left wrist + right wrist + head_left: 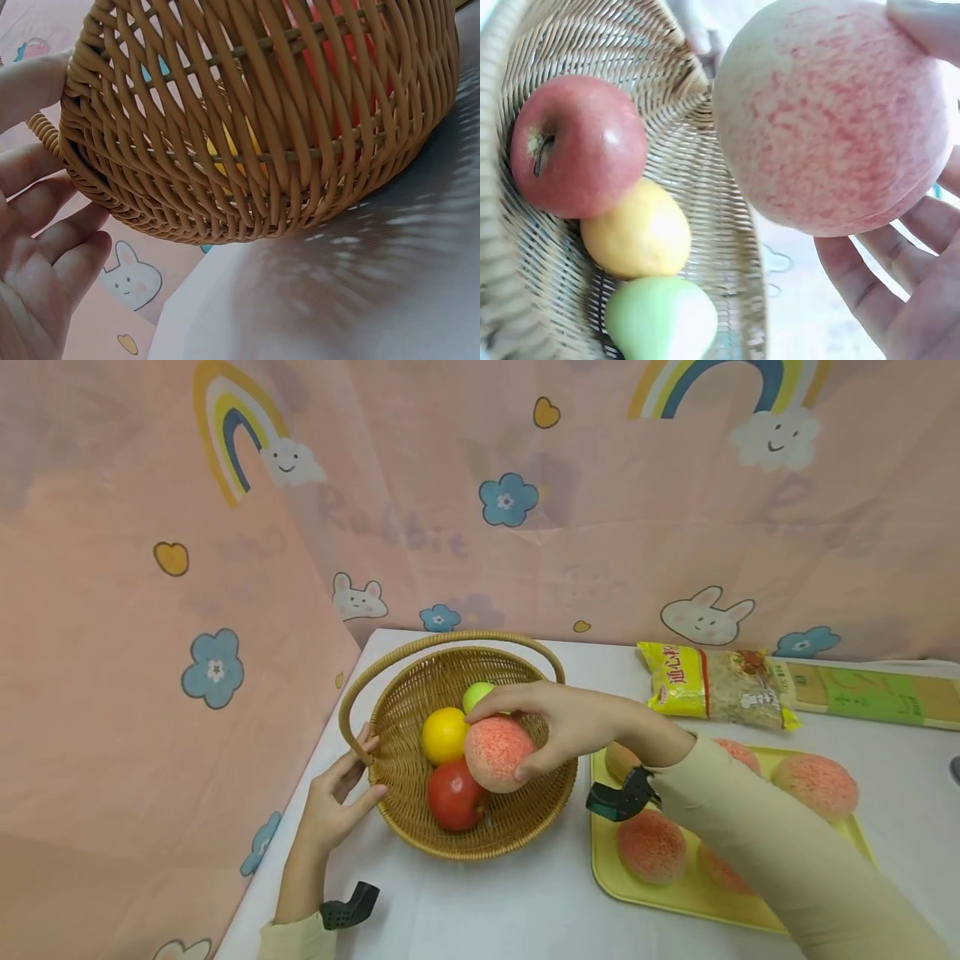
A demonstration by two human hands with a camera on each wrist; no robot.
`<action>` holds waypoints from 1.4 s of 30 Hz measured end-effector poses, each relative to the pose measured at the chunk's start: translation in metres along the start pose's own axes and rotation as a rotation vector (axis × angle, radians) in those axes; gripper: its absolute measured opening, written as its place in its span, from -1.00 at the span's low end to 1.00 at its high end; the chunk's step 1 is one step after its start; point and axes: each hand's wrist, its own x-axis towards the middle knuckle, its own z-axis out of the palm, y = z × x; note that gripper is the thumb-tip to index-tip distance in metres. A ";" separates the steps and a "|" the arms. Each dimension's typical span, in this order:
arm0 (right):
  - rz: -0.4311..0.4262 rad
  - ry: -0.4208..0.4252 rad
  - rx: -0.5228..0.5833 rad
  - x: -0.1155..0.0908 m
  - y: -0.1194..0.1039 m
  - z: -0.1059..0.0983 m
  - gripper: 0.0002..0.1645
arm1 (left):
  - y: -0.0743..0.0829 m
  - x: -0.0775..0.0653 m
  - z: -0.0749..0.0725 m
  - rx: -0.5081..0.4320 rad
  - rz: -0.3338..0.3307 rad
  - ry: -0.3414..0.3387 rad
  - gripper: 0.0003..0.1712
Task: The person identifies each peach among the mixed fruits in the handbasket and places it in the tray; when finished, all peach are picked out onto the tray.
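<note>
A brown wicker basket (401,797) with an arched handle stands on the white table. Inside lie a red apple (454,797), a yellow fruit (444,735) and a green fruit (478,695). My left hand (333,802) grips the basket's left side at the handle's base, thumb on the rim. Over the basket, my right hand (558,727) holds a pink peach (498,753) between thumb and fingers. The right wrist view shows this peach (832,120) above the rim level, apart from the apple (577,146).
Right of the basket is a yellow tray (678,900) with several peaches, partly hidden under my right forearm. Behind it lie a yellow-and-clear food bag (712,685) and a long green-labelled pack (877,693). A pink patterned cloth (600,543) rises behind the table.
</note>
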 end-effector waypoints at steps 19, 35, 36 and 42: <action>0.250 0.420 -0.095 -0.182 0.010 0.010 -0.11 | 0.002 -0.001 0.001 0.010 -0.064 -0.001 -0.26; 0.654 0.717 -0.166 -0.330 0.047 0.080 0.07 | 0.005 -0.001 0.000 0.013 -0.054 0.009 -0.27; 0.692 0.722 -0.154 -0.335 0.049 0.085 0.06 | 0.005 -0.001 0.000 0.013 -0.055 0.009 -0.27; 0.844 0.717 -0.036 -0.355 0.061 0.113 -0.02 | 0.005 -0.002 0.000 0.020 -0.049 0.003 -0.29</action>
